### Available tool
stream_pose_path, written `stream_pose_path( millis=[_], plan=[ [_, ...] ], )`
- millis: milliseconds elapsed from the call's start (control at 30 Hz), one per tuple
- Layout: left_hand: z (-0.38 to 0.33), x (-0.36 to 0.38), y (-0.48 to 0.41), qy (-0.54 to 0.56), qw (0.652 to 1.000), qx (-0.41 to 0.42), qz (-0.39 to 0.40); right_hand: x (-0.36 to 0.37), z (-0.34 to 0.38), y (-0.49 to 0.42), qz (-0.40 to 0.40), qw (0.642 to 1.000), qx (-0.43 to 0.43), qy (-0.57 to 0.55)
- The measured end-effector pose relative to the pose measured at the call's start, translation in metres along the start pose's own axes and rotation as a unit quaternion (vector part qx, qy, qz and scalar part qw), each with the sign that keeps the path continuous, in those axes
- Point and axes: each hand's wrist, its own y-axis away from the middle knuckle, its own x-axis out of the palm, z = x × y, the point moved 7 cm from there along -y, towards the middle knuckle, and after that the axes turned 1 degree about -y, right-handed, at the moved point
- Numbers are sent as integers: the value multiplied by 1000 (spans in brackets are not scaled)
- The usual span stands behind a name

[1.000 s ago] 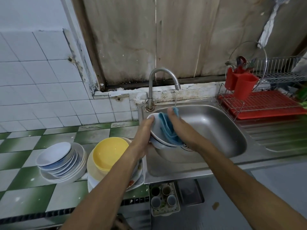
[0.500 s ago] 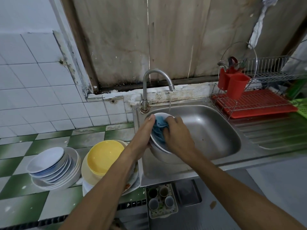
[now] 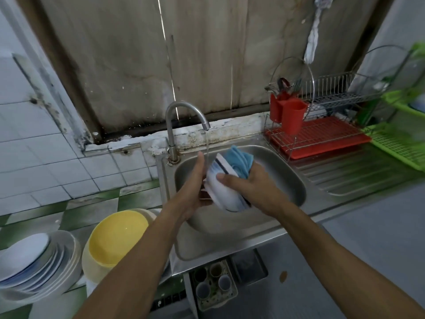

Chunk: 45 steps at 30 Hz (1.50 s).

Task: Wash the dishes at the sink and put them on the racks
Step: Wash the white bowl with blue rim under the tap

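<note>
White blue-streaked bowl [image 3: 222, 189], blue cloth [image 3: 240, 163], yellow bowl [image 3: 115, 240], red rack tray [image 3: 319, 137]

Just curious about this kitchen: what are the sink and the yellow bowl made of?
Sink: looks like stainless steel, with a brushed grey sheen and soft reflections. Yellow bowl: probably plastic or melamine, judging by its even matte colour and thin rim; I can't tell which.

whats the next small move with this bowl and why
Probably tilt the white bowl a touch further under the tap stream. The right hand holds it with the blue cloth over the sink, the left hand rubs its outside, and water runs just beside its rim.
</note>
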Motion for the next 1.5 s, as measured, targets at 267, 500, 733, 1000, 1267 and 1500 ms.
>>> stream_pose_path(
  millis=[267,500,733,1000,1267,1500],
  plan=[
    [-36,117,-23,-68,980,183,48,-127,-57,8,-269,891,76,-358],
    [-53,235,-70,-195,937,279,71,-242,-95,31,-379,837,118,-376],
    [-62,354,-126,-339,900,266,60,-381,-118,70,-484,823,191,-228],
    [-115,469,-183,-401,855,324,55,-489,-119,85,-483,841,186,-159],
    [-178,560,-238,-519,737,430,50,-546,-121,63,-475,820,206,-244],
    [-198,619,-283,-541,705,441,125,-581,-129,47,-483,785,239,-307]
  ],
)
